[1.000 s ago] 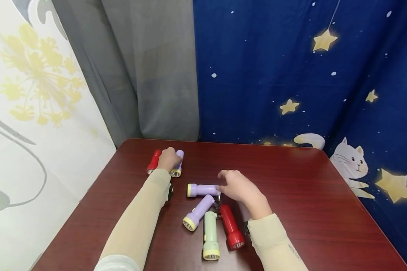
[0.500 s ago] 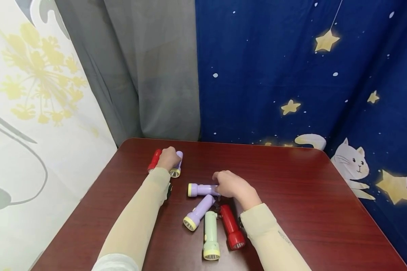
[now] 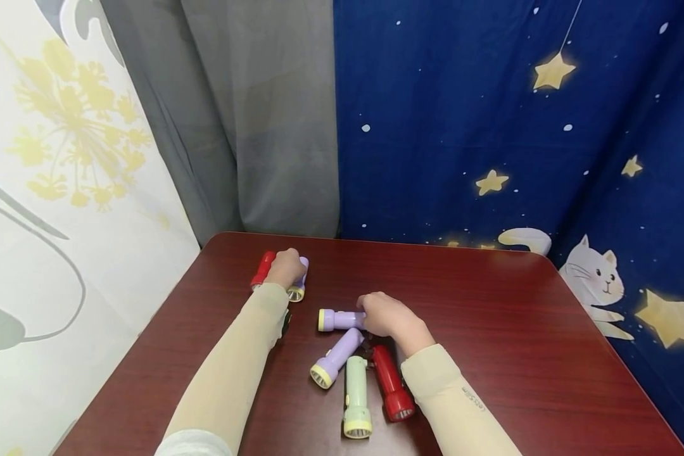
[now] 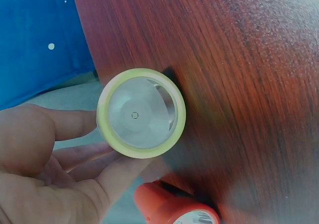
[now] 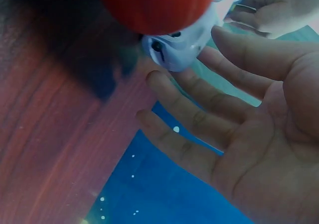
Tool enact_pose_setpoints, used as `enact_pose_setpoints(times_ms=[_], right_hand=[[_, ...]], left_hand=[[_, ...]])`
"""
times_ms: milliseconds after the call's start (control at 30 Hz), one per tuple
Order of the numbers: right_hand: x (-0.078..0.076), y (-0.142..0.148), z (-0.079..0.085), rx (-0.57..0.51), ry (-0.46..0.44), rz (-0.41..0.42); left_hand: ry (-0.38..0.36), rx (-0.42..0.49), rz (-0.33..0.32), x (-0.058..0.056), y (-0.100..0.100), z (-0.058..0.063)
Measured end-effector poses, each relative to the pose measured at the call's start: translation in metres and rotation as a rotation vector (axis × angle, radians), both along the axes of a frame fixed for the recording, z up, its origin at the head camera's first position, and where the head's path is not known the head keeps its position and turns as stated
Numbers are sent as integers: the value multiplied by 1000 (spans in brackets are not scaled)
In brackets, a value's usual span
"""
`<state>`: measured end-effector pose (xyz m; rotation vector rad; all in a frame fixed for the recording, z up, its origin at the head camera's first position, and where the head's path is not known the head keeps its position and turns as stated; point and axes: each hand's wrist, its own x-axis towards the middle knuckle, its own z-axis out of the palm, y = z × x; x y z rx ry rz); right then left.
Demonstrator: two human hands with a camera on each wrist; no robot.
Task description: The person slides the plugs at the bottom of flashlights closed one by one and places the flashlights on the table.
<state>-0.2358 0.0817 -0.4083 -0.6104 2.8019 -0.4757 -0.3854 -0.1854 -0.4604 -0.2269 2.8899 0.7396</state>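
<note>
My left hand point(image 3: 287, 267) holds a purple flashlight point(image 3: 297, 292) with a yellow rim at the table's far left. In the left wrist view its lens point(image 4: 134, 113) faces the camera, thumb on one side and fingers on the other. Just left of that hand lies a red flashlight point(image 3: 263, 268). Nearer the middle, my right hand point(image 3: 392, 316) reaches over the tail of another purple flashlight point(image 3: 336, 320), which lies crosswise. The right wrist view shows its fingers point(image 5: 199, 119) extended and spread around the pale tail end point(image 5: 182, 52), partly behind a blurred red flashlight point(image 5: 159, 7).
In front of the right hand lie a third purple flashlight point(image 3: 337, 358), a light green one point(image 3: 356, 398) and a red one point(image 3: 392, 384), tails close together. The dark red table point(image 3: 490, 329) ends at a grey curtain point(image 3: 285, 126) and a blue star-patterned curtain point(image 3: 433, 114).
My right hand has moved slightly left and down, onto the tail of the crosswise purple flashlight. My left hand stays at the far purple flashlight. The head view has shifted a little.
</note>
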Motion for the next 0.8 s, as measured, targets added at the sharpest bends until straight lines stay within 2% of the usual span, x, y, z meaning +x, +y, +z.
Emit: enact_pose_setpoints(times_ms=[100, 200, 367, 400, 533, 633, 767, 800], right_hand=[[0, 1, -2, 11, -2, 4], [1, 1, -4, 27, -13, 5], [1, 1, -5, 33, -19, 3], [1, 1, -5, 32, -20, 3], [0, 1, -6, 33, -9, 14], [0, 2, -8, 46, 8, 29], [0, 3, -8, 81, -8, 37], [0, 4, -8, 92, -14, 37]], left_hand=[[17, -2, 2, 7, 3, 6], [54, -18, -12, 7, 4, 4], [99, -39, -31, 1, 4, -4], [97, -41, -37, 2, 4, -2], [162, -73, -61, 1, 3, -4], [204, -93, -71, 11, 10, 8], [238, -72, -76, 39, 29, 41], [257, -71, -78, 44, 32, 46]])
